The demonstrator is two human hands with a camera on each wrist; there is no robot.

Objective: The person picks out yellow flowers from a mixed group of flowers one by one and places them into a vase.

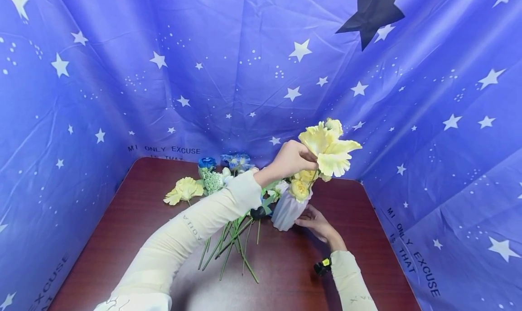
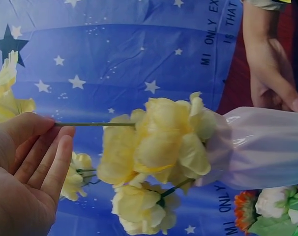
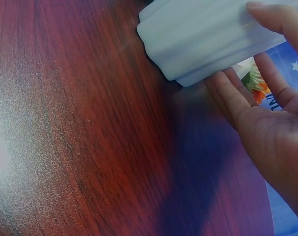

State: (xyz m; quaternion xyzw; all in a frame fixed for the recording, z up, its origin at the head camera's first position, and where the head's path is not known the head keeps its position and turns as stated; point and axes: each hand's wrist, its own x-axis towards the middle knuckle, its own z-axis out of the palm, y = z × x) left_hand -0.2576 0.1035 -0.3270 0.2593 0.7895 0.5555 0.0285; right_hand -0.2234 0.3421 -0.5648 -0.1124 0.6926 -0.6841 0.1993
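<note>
A pale, fluted vase (image 1: 288, 211) stands on the table with several yellow flowers (image 2: 161, 132) in its mouth. Above it, my left hand (image 1: 290, 159) pinches the thin green stem (image 2: 92, 124) of a large yellow flower (image 1: 332, 152) between thumb and fingertips. In the left wrist view the stem runs toward the blooms in the vase; its lower end is hidden behind them. Low on the vase, my right hand (image 3: 267, 105) holds it at the side, thumb on one face and fingers on another.
Left of the vase, several loose flowers with green stems (image 1: 232, 243) lie on the dark red wooden table (image 1: 142, 202), among them a yellow one (image 1: 185, 191) and blue ones (image 1: 236, 160). A blue star-printed cloth (image 1: 244, 75) surrounds the table's back and sides.
</note>
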